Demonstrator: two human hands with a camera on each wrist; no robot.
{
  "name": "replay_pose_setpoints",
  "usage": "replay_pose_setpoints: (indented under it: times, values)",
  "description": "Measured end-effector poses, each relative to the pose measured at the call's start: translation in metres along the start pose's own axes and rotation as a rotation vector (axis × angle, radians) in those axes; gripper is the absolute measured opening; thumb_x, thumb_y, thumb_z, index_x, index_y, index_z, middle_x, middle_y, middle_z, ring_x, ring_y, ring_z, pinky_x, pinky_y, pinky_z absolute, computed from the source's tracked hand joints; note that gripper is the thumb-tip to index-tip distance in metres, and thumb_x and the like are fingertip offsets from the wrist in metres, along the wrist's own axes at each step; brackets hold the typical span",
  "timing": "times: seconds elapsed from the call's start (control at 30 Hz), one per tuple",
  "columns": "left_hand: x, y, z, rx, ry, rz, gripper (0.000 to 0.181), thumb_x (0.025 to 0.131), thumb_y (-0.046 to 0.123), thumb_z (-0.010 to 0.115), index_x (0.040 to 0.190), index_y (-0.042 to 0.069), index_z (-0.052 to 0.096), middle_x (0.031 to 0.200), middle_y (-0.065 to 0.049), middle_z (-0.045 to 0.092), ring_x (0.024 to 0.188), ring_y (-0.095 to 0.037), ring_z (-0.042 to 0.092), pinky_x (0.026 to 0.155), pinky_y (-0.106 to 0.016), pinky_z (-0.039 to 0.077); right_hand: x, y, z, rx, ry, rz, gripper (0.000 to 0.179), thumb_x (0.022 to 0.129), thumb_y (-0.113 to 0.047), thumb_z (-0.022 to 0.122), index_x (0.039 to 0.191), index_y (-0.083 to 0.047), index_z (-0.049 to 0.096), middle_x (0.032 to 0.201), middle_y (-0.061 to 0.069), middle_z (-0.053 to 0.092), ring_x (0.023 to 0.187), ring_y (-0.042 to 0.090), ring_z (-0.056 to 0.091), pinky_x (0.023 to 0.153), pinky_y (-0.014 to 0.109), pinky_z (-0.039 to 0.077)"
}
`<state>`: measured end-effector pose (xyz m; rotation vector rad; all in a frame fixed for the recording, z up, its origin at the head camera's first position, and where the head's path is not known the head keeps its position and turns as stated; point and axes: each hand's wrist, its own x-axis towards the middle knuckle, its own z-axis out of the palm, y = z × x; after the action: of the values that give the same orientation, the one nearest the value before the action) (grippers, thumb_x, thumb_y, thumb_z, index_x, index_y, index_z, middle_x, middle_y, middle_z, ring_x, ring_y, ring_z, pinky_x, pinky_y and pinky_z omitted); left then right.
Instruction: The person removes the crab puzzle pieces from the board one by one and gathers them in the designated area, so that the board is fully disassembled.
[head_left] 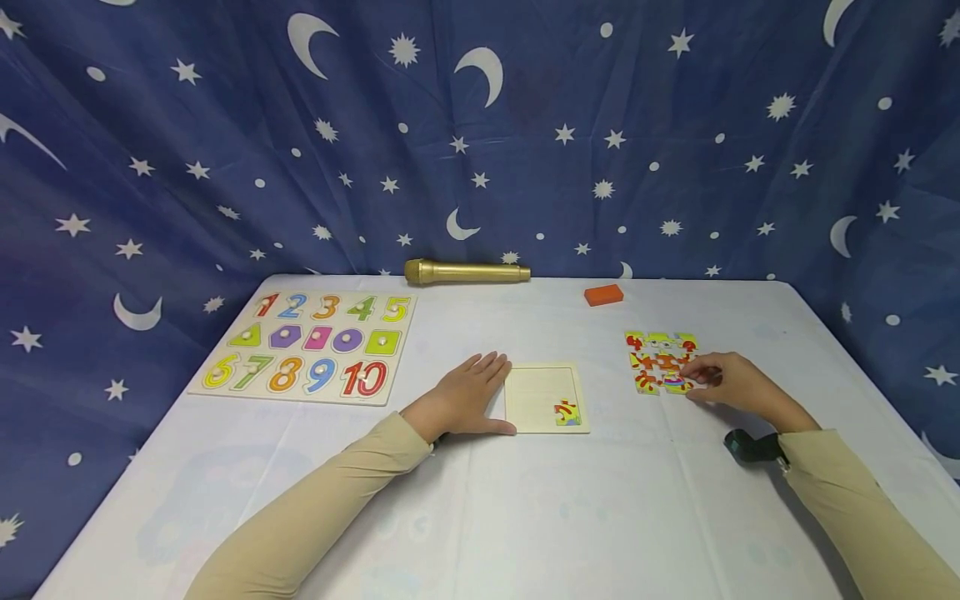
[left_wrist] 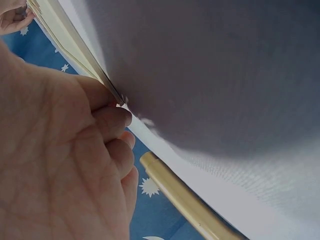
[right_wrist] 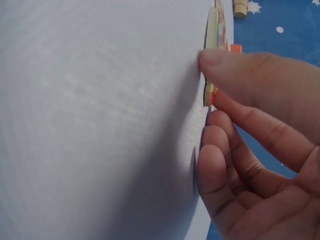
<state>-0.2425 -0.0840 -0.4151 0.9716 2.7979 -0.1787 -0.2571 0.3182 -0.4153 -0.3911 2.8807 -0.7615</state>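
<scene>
A shallow wooden puzzle tray [head_left: 536, 392] lies in the middle of the table, with one jigsaw piece [head_left: 567, 412] in its bottom right corner. My left hand [head_left: 467, 396] rests along the tray's left edge, thumb spread toward the near corner. On the right, several colourful jigsaw pieces [head_left: 663, 340] lie together in rows. My right hand [head_left: 723, 385] reaches in from their right side. Its thumb and forefinger pinch a jigsaw piece [right_wrist: 208, 96] at the right of the group; the fingers partly cover it. The other fingers curl beside it, close to the cloth.
A number and shape peg board [head_left: 300, 348] lies on the left of the white-covered table [head_left: 570, 517]. At the back are a gold microphone [head_left: 468, 272] and an orange block [head_left: 603, 295]. A blue curtain [head_left: 525, 200] with stars and moons hangs behind.
</scene>
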Motion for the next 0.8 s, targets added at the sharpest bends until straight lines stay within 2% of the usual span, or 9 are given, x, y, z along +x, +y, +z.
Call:
replay_pose_setpoints:
  times: [0.47,0.63,0.8]
  values:
    - [-0.001,0.001,-0.002,-0.011,-0.007,0.001,0.100,0.081,0.072,0.047,0.150,0.005,0.020,0.157,-0.009,0.020,0.147,-0.022,0.017,0.121,-0.036,0.016,0.000,0.004,-0.001,0.024,0.015,-0.012,0.033,0.074,-0.009,0.077,0.102,0.006,0.067,0.085,0.009,0.066,0.074,0.006,0.053,0.064,0.015,0.048]
    - [-0.001,0.001,-0.002,-0.003,-0.005,0.005,0.100,0.082,0.072,0.047,0.150,0.005,0.020,0.157,-0.009,0.021,0.146,-0.021,0.017,0.121,-0.035,0.016,-0.002,-0.015,-0.005,0.081,0.022,-0.065,0.036,0.074,-0.010,0.077,0.106,0.004,0.067,0.091,0.012,0.068,0.075,-0.001,0.054,0.066,0.015,0.049]
    - [-0.003,0.002,-0.004,-0.005,0.003,0.006,0.099,0.082,0.071,0.048,0.150,0.004,0.021,0.157,-0.009,0.022,0.146,-0.022,0.018,0.120,-0.036,0.017,0.003,-0.046,-0.002,0.182,-0.028,-0.159,0.038,0.076,-0.011,0.077,0.109,0.003,0.065,0.095,0.013,0.068,0.078,0.000,0.055,0.067,0.018,0.050]
